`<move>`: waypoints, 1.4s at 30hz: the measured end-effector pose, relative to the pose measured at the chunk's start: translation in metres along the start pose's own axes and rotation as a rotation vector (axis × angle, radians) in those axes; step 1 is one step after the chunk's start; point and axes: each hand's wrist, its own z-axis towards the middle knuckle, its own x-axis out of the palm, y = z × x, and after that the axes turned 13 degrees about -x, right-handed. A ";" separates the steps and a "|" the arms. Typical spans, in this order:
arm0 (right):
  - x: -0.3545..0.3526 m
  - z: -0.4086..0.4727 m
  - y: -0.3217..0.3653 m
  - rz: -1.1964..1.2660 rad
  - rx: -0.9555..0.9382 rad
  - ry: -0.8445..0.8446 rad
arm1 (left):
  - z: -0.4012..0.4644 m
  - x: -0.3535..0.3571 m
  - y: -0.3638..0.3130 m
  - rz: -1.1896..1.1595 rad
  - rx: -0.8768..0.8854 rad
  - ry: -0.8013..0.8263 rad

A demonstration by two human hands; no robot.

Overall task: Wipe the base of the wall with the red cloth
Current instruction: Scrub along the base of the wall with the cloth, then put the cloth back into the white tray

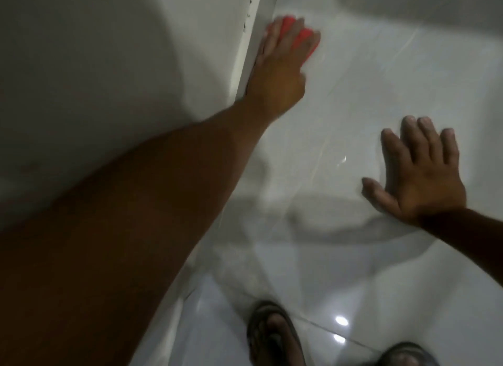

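Nearest, at six o'clock: two feet in dark sandals, the left sandal with broad straps over bare toes, the right sandal cut off by the lower edge. Both planted on a glossy white tile floor, smooth and mirror-like, crossed by thin grout lines and dotted with small bright reflections of lamps. Soft grey shadows pooled over the tiles around the middle.

At three o'clock: right hand, grip released, fingers spread wide and thumb stretched to the side, palm down over the floor; contact with the tile unclear through the blur. Nothing held there.

From eight o'clock up toward twelve: a bare left forearm, long and blurred, running diagonally along the wall. At its end, near twelve o'clock, left hand, grip pressed flat on the red cloth, fingers laid over it. Cloth bright coral-red, soft and bunched, showing between and beyond the fingers, sitting right where floor meets wall.

Along the left, from nine to twelve o'clock: white painted wall, matte and plain, dimmed by shadow. At its foot a narrow pale baseboard strip, straight-edged, slightly glossier than the wall, with a few small dark specks near the top edge. Cloth and fingertips touching this strip at its lower margin.
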 end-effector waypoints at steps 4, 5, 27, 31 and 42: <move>-0.001 -0.001 0.001 0.001 0.007 0.041 | -0.143 0.020 0.021 -0.039 0.026 0.066; -0.002 -0.002 0.004 0.010 0.006 0.062 | -0.184 0.021 0.021 -0.055 -0.023 0.083; -0.467 0.000 0.012 -0.262 0.176 -0.055 | -0.076 -0.405 -0.279 -0.491 -0.061 0.105; -0.519 0.027 -0.067 -0.285 0.195 -0.008 | 0.010 -0.427 -0.351 -0.386 0.006 0.080; -0.462 0.093 -0.209 -0.110 0.238 0.307 | 0.159 -0.288 -0.427 -0.167 -0.084 0.312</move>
